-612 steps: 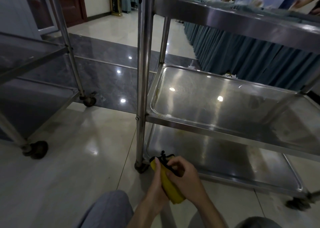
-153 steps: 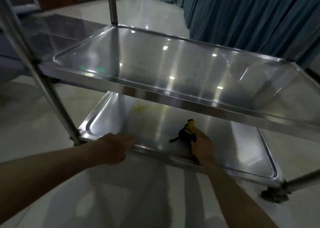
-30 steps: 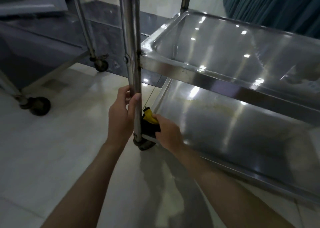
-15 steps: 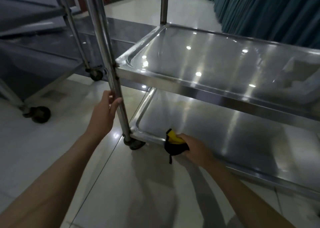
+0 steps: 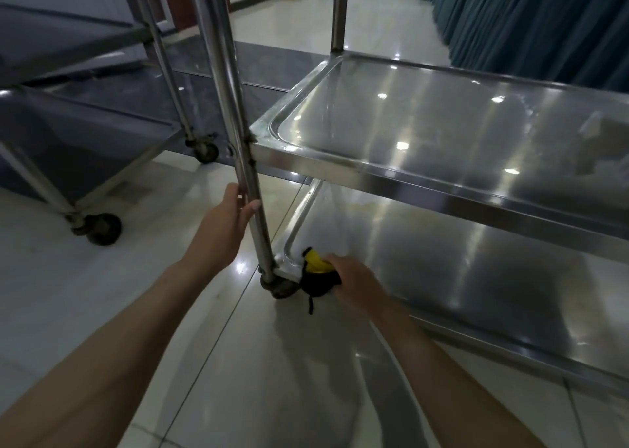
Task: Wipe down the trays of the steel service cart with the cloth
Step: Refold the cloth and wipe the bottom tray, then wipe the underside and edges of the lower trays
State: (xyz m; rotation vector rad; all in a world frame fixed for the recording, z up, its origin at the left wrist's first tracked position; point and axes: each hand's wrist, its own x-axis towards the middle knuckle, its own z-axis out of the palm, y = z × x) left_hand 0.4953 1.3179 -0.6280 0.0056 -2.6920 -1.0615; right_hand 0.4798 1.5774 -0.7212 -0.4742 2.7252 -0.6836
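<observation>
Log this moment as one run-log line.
left hand: grips cart post | right hand: holds cloth at bottom tray near corner | middle tray: untouched

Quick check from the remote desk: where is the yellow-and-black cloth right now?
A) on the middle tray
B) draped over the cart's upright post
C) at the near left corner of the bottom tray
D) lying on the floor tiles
C: the right hand presses the bunched yellow-and-black cloth onto the near left corner of the bottom steel tray, beside the caster wheel, while the left hand grips the steel upright post.
</observation>
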